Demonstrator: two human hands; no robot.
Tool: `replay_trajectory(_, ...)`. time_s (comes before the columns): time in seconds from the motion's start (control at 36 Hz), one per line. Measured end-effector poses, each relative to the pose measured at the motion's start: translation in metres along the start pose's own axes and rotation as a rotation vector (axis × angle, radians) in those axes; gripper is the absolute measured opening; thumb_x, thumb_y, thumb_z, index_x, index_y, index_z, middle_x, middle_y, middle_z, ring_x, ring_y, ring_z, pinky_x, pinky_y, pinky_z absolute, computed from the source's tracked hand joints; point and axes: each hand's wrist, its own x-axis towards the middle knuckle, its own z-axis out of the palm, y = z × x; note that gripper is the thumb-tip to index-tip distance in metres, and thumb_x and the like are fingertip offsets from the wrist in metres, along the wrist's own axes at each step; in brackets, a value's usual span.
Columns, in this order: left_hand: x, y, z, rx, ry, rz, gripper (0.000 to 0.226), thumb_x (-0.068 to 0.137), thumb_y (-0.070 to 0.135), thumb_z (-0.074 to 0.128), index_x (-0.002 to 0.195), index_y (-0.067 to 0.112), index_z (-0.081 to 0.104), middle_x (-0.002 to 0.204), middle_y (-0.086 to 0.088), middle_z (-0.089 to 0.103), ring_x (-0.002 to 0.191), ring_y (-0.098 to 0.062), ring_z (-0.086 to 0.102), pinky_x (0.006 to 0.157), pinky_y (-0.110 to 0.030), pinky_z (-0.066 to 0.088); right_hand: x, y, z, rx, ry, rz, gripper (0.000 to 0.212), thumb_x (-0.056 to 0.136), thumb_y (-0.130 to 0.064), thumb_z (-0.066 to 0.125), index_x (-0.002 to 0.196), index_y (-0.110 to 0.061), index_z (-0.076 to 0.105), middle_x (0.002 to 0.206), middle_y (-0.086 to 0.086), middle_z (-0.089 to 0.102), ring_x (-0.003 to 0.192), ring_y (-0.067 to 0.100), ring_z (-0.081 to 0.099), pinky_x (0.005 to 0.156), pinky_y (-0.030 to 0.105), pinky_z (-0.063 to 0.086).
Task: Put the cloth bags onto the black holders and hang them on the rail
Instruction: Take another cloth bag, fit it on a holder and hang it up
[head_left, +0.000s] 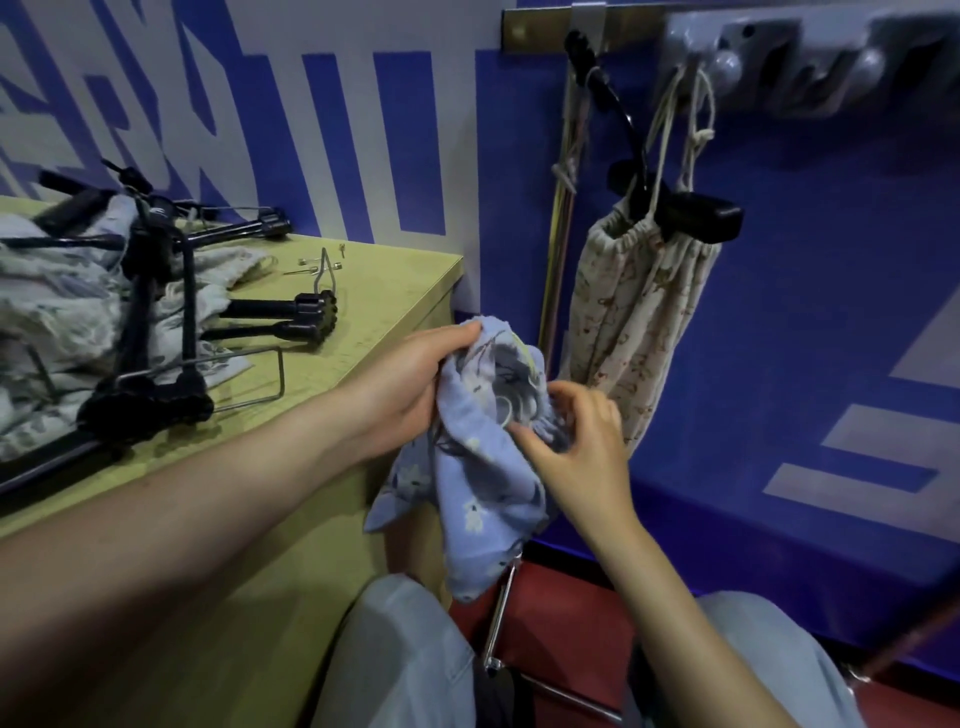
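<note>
My left hand (415, 384) grips the top of a blue flowered cloth bag (478, 467) held in front of me, beyond the table's corner. My right hand (576, 441) pinches the bag's gathered opening with curled fingers. A metal rod (501, 613) sticks out below the bag; the holder it belongs to is hidden. A cream patterned bag (628, 317) hangs on a black holder (680, 210) from the rail (550, 31) at the upper right. Several black holders (280, 312) lie on the yellow-green table (395, 280) on more cloth bags (62, 291).
A grey hook rack (810, 57) is fixed to the blue wall at the upper right. Small metal pins (311, 265) lie on the table near the holders. My knees in grey trousers (410, 660) are below, over a red floor.
</note>
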Motion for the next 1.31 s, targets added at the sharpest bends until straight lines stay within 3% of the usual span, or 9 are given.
replay_trajectory(0.11,-0.003,0.003,-0.003,0.018,-0.069,-0.073,0.042,0.098,0.027,0.045,0.078,0.005,0.075,0.09,-0.014,0.074,0.079,-0.023,0.072,0.073,-0.033,0.059,-0.003,0.002,0.005,-0.046,-0.089,0.029,0.019,0.08,-0.015,0.065,0.084,-0.025,0.05,0.084,-0.003,0.051,0.08,0.014,0.05,0.064,0.026,0.031)
replay_trajectory(0.42,0.007,0.011,-0.02,0.086,0.081,0.012,0.028,0.098,0.03,0.048,0.102,0.01,0.067,0.102,-0.01,0.068,0.094,-0.023,0.065,0.096,-0.034,0.048,0.004,-0.008,-0.009,0.793,-0.067,0.365,0.01,0.085,-0.013,0.07,0.083,-0.006,0.063,0.075,0.008,0.064,0.069,0.013,0.061,0.064,0.026,0.049)
replay_trajectory(0.56,0.005,0.016,-0.023,0.05,0.035,0.017,0.039,0.09,0.037,0.056,0.112,0.005,0.063,0.118,-0.018,0.061,0.116,-0.031,0.056,0.109,-0.041,0.04,0.015,-0.007,-0.017,1.232,-0.122,0.53,0.045,0.082,-0.035,0.068,0.107,0.003,0.066,0.112,0.027,0.064,0.103,0.034,0.062,0.097,0.044,0.048)
replay_trajectory(0.72,0.003,0.017,-0.016,0.09,-0.017,0.065,0.028,0.091,0.03,0.056,0.074,0.013,0.072,0.084,-0.008,0.068,0.081,-0.021,0.064,0.084,-0.029,0.052,0.023,-0.005,-0.035,1.758,-0.236,0.674,0.061,0.099,-0.044,0.038,0.136,0.004,0.049,0.138,0.027,0.05,0.128,0.039,0.049,0.107,0.053,0.038)
replay_trajectory(0.86,0.004,0.01,-0.011,0.145,0.05,0.126,0.026,0.095,0.026,0.053,0.098,0.006,0.068,0.103,-0.016,0.068,0.096,-0.026,0.062,0.092,-0.034,0.051,0.023,-0.01,-0.04,1.415,-0.11,0.706,0.045,0.097,-0.032,0.047,0.121,0.003,0.063,0.116,0.02,0.067,0.112,0.034,0.063,0.089,0.038,0.056)
replay_trajectory(0.92,0.004,0.008,-0.012,0.169,0.056,0.161,0.023,0.096,0.025,0.051,0.094,0.008,0.067,0.09,-0.01,0.07,0.083,-0.021,0.063,0.076,-0.026,0.054,0.019,-0.008,-0.034,0.893,0.014,0.558,0.022,0.094,-0.02,0.057,0.105,-0.003,0.066,0.096,0.007,0.069,0.097,0.025,0.064,0.073,0.018,0.053)
replay_trajectory(1.03,0.003,0.005,-0.011,0.247,0.036,0.225,0.023,0.098,0.022,0.049,0.086,0.012,0.066,0.074,-0.001,0.068,0.069,-0.014,0.06,0.064,-0.02,0.052,0.009,-0.003,-0.023,0.363,0.174,0.099,0.016,0.083,-0.02,0.06,0.097,-0.028,0.059,0.101,-0.003,0.058,0.096,0.014,0.057,0.081,0.023,0.046)
replay_trajectory(1.11,0.0,0.003,-0.009,0.302,-0.004,0.248,0.025,0.099,0.021,0.047,0.085,0.01,0.065,0.077,-0.003,0.066,0.073,-0.016,0.06,0.071,-0.025,0.049,0.004,-0.016,-0.021,0.414,0.028,-0.177,0.025,0.084,-0.01,0.057,0.102,-0.027,0.062,0.104,-0.013,0.058,0.1,0.01,0.057,0.086,0.022,0.045)
replay_trajectory(1.31,-0.001,0.002,-0.01,0.274,0.099,0.359,0.025,0.099,0.018,0.046,0.083,0.011,0.064,0.082,-0.006,0.066,0.08,-0.019,0.06,0.076,-0.027,0.05,-0.001,-0.037,0.001,0.635,-0.329,-0.014,0.033,0.083,-0.017,0.069,0.113,-0.027,0.058,0.104,-0.004,0.066,0.092,0.014,0.063,0.079,0.029,0.051)
